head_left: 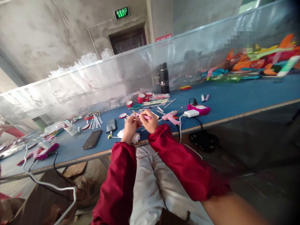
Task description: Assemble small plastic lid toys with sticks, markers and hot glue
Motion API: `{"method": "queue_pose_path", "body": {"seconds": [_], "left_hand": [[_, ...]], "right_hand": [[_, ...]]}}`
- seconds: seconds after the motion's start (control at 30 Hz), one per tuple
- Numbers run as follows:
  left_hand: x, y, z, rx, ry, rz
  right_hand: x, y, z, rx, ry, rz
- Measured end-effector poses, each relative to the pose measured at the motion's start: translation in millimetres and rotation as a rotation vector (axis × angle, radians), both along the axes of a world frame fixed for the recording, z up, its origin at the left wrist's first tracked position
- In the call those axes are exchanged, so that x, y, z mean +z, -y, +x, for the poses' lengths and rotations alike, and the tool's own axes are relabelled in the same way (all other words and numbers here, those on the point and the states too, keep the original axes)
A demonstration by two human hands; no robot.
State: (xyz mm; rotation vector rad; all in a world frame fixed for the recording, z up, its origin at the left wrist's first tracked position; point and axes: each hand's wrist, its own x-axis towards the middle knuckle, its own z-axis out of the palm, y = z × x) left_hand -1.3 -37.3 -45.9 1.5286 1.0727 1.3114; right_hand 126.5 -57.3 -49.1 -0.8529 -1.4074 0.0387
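Above the near edge of the table, my left hand [130,126] is closed in a pinch around a small light-brown stick [134,113]. My right hand [150,122], close beside it, grips a pink pen-like tool [145,117] whose tip points toward the left hand; its exact kind is too small to tell. A crumpled white tissue or cloth [133,137] lies under my left hand. To the right of my hands rests a pink hot glue gun [171,117]. Red-and-white round tape rolls [141,98] sit just beyond them.
A phone [92,139] and a white cup of sticks [70,128] are on the left. A magenta power strip [201,109] with cables stands at right. A black thermos [163,78] is against the perforated metal divider [122,72]. Colourful pieces [253,64] pile up far right.
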Motion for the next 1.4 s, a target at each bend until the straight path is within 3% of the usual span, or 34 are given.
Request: {"method": "queue_pose_path", "body": {"seconds": [1.4], "left_hand": [[2.0, 2.6, 0.7, 0.019, 0.007, -0.01]], "right_hand": [[0.0, 1.4, 0.4, -0.016, 0.016, 0.004]]}}
